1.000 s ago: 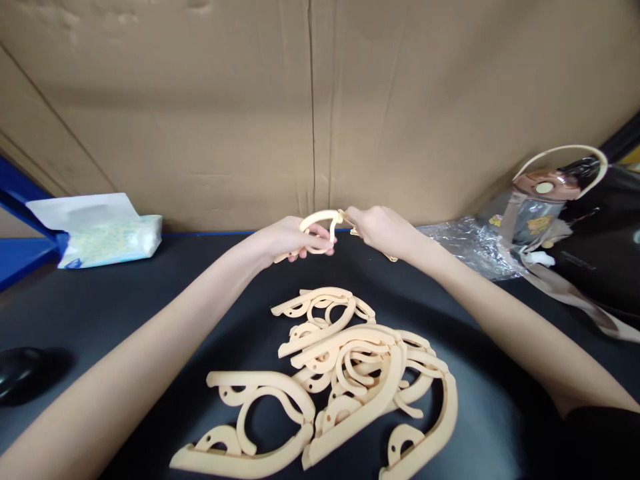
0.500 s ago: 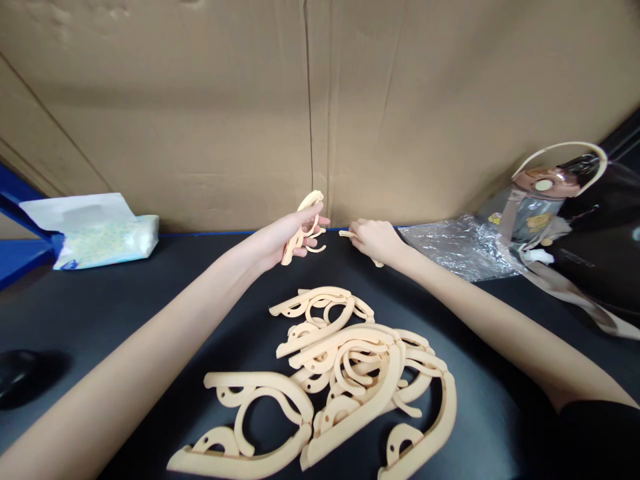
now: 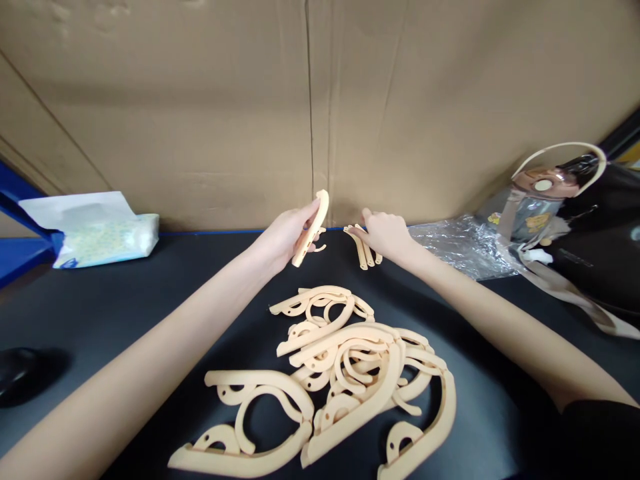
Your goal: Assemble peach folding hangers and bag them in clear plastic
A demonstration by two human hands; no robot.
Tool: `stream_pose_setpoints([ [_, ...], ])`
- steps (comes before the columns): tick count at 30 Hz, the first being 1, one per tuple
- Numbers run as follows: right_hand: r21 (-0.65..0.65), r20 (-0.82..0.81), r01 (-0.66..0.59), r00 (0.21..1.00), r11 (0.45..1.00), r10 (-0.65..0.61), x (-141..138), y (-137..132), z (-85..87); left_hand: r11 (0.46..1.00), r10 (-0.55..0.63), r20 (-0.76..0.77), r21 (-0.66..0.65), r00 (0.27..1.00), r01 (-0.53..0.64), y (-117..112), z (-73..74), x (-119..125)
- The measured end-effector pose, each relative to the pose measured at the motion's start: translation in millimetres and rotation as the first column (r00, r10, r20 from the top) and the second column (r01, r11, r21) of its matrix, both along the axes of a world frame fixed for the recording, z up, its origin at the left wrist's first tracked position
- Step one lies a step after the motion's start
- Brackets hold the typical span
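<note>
My left hand [image 3: 285, 240] is closed around a folded beige folding hanger [image 3: 311, 230], tilted upright near the cardboard wall. Just behind those fingers, the curved end of another beige piece [image 3: 320, 248] shows; most of it is hidden. To the right, my right hand [image 3: 387, 233] hovers at a row of several folded hangers [image 3: 366, 252] lying side by side on the black table. Its thumb stretches out over their far ends, and the other fingers are partly hidden. In front of both hands lies a pile of unfolded beige hangers [image 3: 350, 360], with hooks and arms overlapping.
Cardboard [image 3: 200, 120] stands along the table's back edge. A tissue pack [image 3: 107, 240] lies at the left and a black mouse [image 3: 17, 377] nearer. On the right are clear plastic wrap [image 3: 450, 247], a strapped bottle [image 3: 535, 207] and a black bag [image 3: 600, 233].
My right hand has lifted and shifted slightly right, uncovering the row of folded hangers. In my left hand the hanger has turned and now looks folded narrow.
</note>
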State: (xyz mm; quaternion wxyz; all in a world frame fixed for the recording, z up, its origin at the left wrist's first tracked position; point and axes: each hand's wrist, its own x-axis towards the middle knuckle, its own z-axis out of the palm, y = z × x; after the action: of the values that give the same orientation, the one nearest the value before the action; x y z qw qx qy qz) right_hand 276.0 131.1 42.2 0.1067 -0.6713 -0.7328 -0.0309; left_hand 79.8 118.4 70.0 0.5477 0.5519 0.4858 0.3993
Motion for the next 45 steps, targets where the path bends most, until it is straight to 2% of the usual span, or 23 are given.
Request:
stream_pose_setpoints([
  [2, 0.003, -0.088, -0.064, 0.994, 0.998, 0.064, -8, -6, 8.1, 0.998, 0.067, 0.005, 0.003, 0.998, -0.067, 0, -1.6, 2],
  [4, -0.034, -0.322, -0.211, 0.928, 0.977, 0.189, -17, -14, 15.1, 0.993, 0.114, 0.005, 0.004, 0.993, -0.114, -1, -2.0, 4],
  [6, -0.021, -0.594, -0.363, 0.754, 0.932, 0.28, -24, -21, 18.9, 0.993, 0.117, -0.009, 0.01, 0.993, -0.117, -5, -1.1, 7],
  [7, 0.013, -0.678, -0.402, 0.669, 0.916, 0.304, -27, -24, 19.4, 0.994, 0.113, -0.02, 0.016, 0.993, -0.112, -8, -0.3, 9],
  [8, 0.057, -0.715, -0.412, 0.619, 0.91, 0.325, -28, -26, 19.3, 0.994, 0.107, -0.032, 0.026, 0.994, -0.106, -11, 0.7, 11],
  [11, 0.174, -0.676, -0.356, 0.634, 0.918, 0.375, -25, -23, 18.2, 0.994, 0.077, -0.08, 0.084, 0.994, -0.07, -17, 4.3, 14],
  [15, 0.265, -0.642, -0.292, 0.658, 0.919, 0.394, -9, -13, 23.5, 0.977, 0.036, -0.166, 0.215, 0.985, 0.0, -14, 6.1, 10],
  [18, 0.317, -0.523, -0.29, 0.741, 0.903, 0.421, -1, -13, 31.8, 0.95, 0.01, -0.233, 0.307, 0.973, 0.063, -9, 4.3, 4],
  [21, 0.317, -0.312, -0.314, 0.856, 0.895, 0.411, 0, -20, 38.3, 0.928, -0.006, -0.281, 0.355, 0.96, 0.11, -6, 2.5, 1],
  [23, 0.326, -0.182, -0.344, 0.891, 0.881, 0.415, 0, -22, 40.8, 0.915, 0.002, -0.299, 0.385, 0.954, 0.118, -5, 2.6, -1],
  [24, 0.325, -0.159, -0.368, 0.887, 0.871, 0.434, 1, -23, 41.7, 0.907, 0.01, -0.306, 0.403, 0.952, 0.12, -5, 3.3, -1],
  [26, 0.307, -0.221, -0.422, 0.84, 0.853, 0.495, 4, -21, 43.7, 0.884, 0.04, -0.322, 0.453, 0.946, 0.116, -5, 5.6, -4],
  [29, 0.259, -0.464, -0.478, 0.701, 0.84, 0.542, 8, -18, 48.7, 0.827, 0.123, -0.344, 0.554, 0.931, 0.095, -6, 10.6, -8],
  [32, 0.123, -0.694, -0.51, 0.569, 0.851, 0.441, 10, -20, 54.9, 0.767, 0.201, -0.365, 0.636, 0.909, 0.087, -8, 14.9, -11],
  [34, 0.048, -0.768, -0.526, 0.524, 0.849, 0.368, 10, -21, 57.3, 0.74, 0.23, -0.38, 0.666, 0.896, 0.093, -9, 16.7, -12],
  [36, 0.041, -0.79, -0.526, 0.503, 0.849, 0.35, 9, -21, 57.0, 0.729, 0.242, -0.39, 0.678, 0.888, 0.099, -9, 17.4, -12],
  [38, 0.085, -0.77, -0.51, 0.511, 0.856, 0.381, 8, -20, 54.7, 0.73, 0.242, -0.392, 0.676, 0.888, 0.099, -9, 17.4, -12],
  [40, 0.187, -0.675, -0.476, 0.573, 0.86, 0.464, 7, -19, 52.0, 0.744, 0.23, -0.388, 0.662, 0.893, 0.096, -10, 16.7, -11],
  [42, 0.317, -0.453, -0.427, 0.716, 0.847, 0.531, 4, -22, 49.9, 0.771, 0.192, -0.387, 0.629, 0.902, 0.105, -10, 15.7, -9],
  [43, 0.366, -0.3, -0.404, 0.801, 0.838, 0.517, 3, -24, 49.0, 0.786, 0.163, -0.389, 0.606, 0.907, 0.119, -11, 14.9, -7],
  [45, 0.393, 0.0, -0.362, 0.919, 0.845, 0.394, -1, -29, 47.1, 0.814, 0.103, -0.397, 0.561, 0.912, 0.152, -13, 12.7, -2],
])
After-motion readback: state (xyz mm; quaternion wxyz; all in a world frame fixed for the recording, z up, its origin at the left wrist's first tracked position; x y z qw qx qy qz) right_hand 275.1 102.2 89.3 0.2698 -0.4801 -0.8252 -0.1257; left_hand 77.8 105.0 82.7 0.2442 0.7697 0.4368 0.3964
